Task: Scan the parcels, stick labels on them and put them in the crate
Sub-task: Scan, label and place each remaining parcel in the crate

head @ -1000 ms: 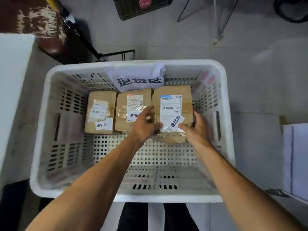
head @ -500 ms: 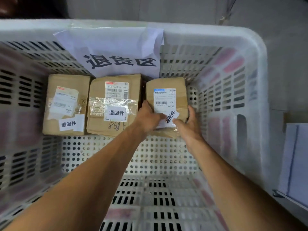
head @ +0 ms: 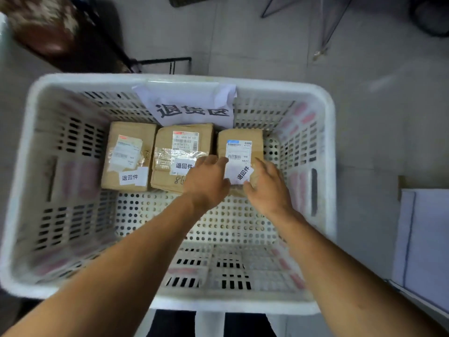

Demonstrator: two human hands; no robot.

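Labelled brown parcel touched by relaxed left hand and right hand in white perforated crate on grey floor

white crate, three parcels (labelled), both hands over rightmost

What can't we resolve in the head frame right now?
- Third parcel: near edge and lower label hidden by the left hand and right hand.
- Whether the hands grip it or only touch: fingertips not clear.
- Middle parcel: handwritten number cut off by the left hand.
- Barcode print on all labels: too small, blurred.
- Crate near wall: motion blur.
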